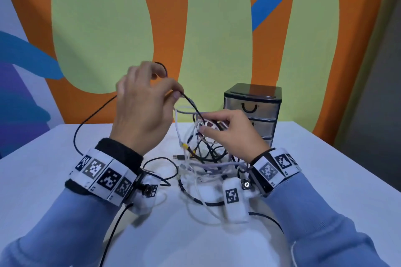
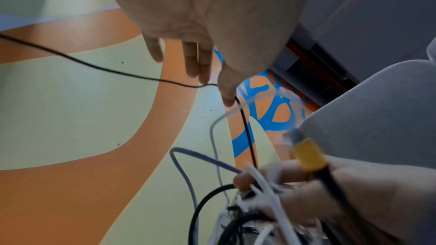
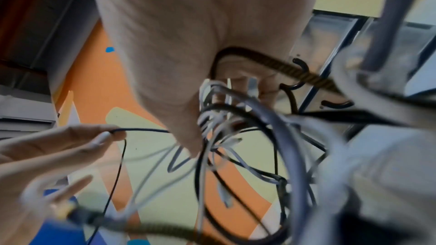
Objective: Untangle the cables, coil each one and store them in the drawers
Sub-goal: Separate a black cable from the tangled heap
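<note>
Left hand pinches a thin black cable, raised above the desk. Right hand grips the tangle at desk centre. Drawers stand closed at the far edge.

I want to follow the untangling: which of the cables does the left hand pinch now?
The thin black cable: the left hand pinches it, lifted clear of the tangle gripped by the right hand.

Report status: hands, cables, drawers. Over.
Left hand pinches thin black cable, raised. Right hand grips cable tangle. Nothing coiled; drawer unit closed.
</note>
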A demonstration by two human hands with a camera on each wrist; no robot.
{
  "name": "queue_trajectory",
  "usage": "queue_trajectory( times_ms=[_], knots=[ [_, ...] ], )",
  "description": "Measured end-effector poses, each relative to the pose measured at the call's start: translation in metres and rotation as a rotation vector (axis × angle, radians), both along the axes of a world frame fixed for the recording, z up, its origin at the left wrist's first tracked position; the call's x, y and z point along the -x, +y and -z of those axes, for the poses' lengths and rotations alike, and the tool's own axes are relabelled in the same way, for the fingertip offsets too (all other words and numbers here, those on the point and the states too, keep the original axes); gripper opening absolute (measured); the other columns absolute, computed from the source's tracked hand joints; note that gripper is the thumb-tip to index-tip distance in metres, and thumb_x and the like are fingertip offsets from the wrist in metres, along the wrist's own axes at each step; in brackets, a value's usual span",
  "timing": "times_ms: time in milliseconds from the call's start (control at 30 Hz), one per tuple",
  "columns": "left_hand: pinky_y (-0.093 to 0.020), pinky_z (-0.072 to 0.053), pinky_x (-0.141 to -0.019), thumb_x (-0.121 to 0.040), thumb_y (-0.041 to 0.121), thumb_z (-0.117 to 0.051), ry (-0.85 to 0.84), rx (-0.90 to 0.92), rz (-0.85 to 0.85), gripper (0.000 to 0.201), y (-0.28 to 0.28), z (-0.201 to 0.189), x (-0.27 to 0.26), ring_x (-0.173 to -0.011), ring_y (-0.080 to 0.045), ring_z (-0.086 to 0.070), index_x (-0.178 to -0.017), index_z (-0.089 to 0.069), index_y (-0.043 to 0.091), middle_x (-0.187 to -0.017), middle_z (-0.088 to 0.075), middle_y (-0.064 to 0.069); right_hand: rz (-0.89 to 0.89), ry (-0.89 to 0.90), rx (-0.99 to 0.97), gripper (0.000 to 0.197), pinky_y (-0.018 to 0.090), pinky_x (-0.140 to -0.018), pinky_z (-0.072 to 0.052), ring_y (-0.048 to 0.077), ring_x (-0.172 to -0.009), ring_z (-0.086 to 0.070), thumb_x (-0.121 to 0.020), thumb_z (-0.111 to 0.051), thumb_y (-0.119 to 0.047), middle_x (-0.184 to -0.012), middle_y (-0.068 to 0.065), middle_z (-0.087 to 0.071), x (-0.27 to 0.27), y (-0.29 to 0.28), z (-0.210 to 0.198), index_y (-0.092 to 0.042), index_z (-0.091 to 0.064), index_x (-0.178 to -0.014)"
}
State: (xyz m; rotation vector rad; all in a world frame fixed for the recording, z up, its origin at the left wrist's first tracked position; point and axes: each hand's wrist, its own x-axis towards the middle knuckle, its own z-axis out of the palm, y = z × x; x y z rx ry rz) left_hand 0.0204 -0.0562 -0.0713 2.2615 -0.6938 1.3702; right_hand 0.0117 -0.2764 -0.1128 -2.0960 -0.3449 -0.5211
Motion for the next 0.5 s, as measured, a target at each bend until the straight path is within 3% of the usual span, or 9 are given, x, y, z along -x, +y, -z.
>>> queue_trajectory(
  times_ms=[67, 133, 200, 267, 333, 400, 500],
  knots=[
    [-0.054, -0.037, -0.103, -0.102, 0.027, -0.065, -0.058, 0.09, -0.044, 0.01, 0.0016, -0.0019, 0.0009, -0.122, -0.035, -0.048, -0.102, -0.074, 0.026, -0.13, -0.056, -0.006, -0.012, 0.029, 0.007, 0.041, 0.027, -0.103, -0.051, 0.001, -0.116, -0.065, -0.09, -0.077, -0.02, -0.123, -0.017, -0.073, -0.0034, -0.0005, 0.003, -0.035, -0.075, -0.127],
    [-0.057, -0.036, -0.108, -0.103, 0.025, -0.062, -0.103, 0.131, -0.027, 0.012, 0.0028, -0.0026, -0.0003, -0.121, -0.034, -0.05, -0.103, -0.074, 0.022, -0.129, -0.059, -0.006, 0.0, 0.043, 0.022, 0.046, 0.039, -0.108, -0.05, 0.005, -0.124, -0.063, -0.088, -0.077, -0.02, -0.128, -0.02, -0.071, -0.0039, -0.0005, 0.003, -0.038, -0.073, -0.129],
    [-0.06, -0.038, -0.109, -0.105, 0.02, -0.059, -0.13, 0.141, 0.022, 0.013, 0.0017, -0.0022, -0.0014, -0.11, -0.032, -0.056, -0.105, -0.072, 0.019, -0.116, -0.066, -0.004, 0.055, 0.073, 0.067, 0.05, 0.035, -0.097, -0.054, 0.005, -0.109, -0.066, -0.086, -0.078, -0.016, -0.119, -0.022, -0.07, -0.0016, -0.0019, 0.0004, -0.04, -0.072, -0.129],
    [-0.055, -0.044, -0.099, -0.107, 0.019, -0.057, -0.144, 0.149, 0.049, 0.015, -0.0014, -0.0008, -0.0004, -0.098, -0.033, -0.058, -0.107, -0.071, 0.016, -0.103, -0.068, -0.003, 0.129, 0.094, 0.121, 0.061, 0.033, -0.078, -0.057, 0.009, -0.084, -0.065, -0.081, -0.076, -0.008, -0.105, -0.017, -0.068, 0.0003, -0.0038, -0.0013, -0.044, -0.069, -0.129],
    [-0.05, -0.046, -0.085, -0.109, 0.019, -0.055, -0.143, 0.186, 0.075, 0.017, -0.003, 0.0, 0.0008, -0.092, -0.033, -0.059, -0.11, -0.071, 0.014, -0.101, -0.069, -0.004, 0.199, 0.102, 0.151, 0.071, 0.032, -0.067, -0.053, 0.015, -0.074, -0.059, -0.078, -0.068, -0.002, -0.101, -0.007, -0.063, 0.0001, -0.0037, -0.0021, -0.046, -0.065, -0.133],
    [-0.046, -0.047, -0.078, -0.109, 0.018, -0.054, -0.118, 0.238, 0.103, 0.019, -0.0043, 0.0005, 0.0013, -0.091, -0.03, -0.06, -0.11, -0.071, 0.013, -0.102, -0.069, -0.004, 0.227, 0.074, 0.194, 0.078, 0.033, -0.073, -0.048, 0.02, -0.093, -0.055, -0.078, -0.064, 0.004, -0.111, 0.0, -0.054, -0.0006, -0.0034, -0.0016, -0.046, -0.061, -0.137],
    [-0.045, -0.049, -0.074, -0.107, 0.018, -0.053, -0.016, 0.286, 0.12, 0.018, -0.0062, 0.0006, 0.0008, -0.085, -0.022, -0.059, -0.108, -0.071, 0.017, -0.098, -0.068, 0.0, 0.144, -0.008, 0.119, 0.075, 0.03, -0.089, -0.042, 0.018, -0.125, -0.042, -0.08, -0.061, 0.011, -0.121, -0.003, -0.044, 0.0032, -0.004, -0.0046, -0.044, -0.066, -0.13]
  ],
)
